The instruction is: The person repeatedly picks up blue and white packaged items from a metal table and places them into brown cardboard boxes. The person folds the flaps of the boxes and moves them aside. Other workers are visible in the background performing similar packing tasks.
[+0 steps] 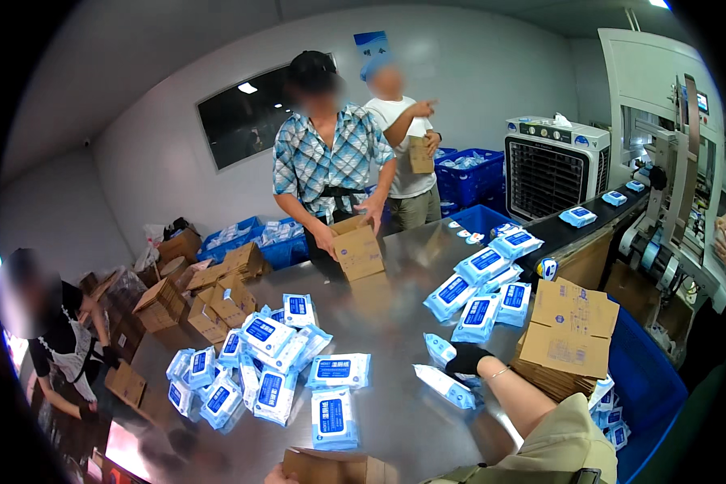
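Stretching across the foreground, the steel table (395,327) carries most of the work, with a black conveyor belt (597,210) bringing single packs beside its far right corner. A blue crate (656,395) with loose packs stands at the right, next to a stack of flattened cartons (569,331). At the lower edge, an open carton (323,466) shows only partly, and no packs show in its visible part. A large heap of wipe packs (270,335) lies left of centre, a smaller cluster of packs (477,316) on the right. Packing seems under way with plenty left: many packs lie unboxed and the stacked cartons unfolded. The gloved right hand (468,360) is at two tilted packs (445,387); whether it grips them I cannot tell. The left hand (277,474) barely shows beside the open carton, its grip unclear.
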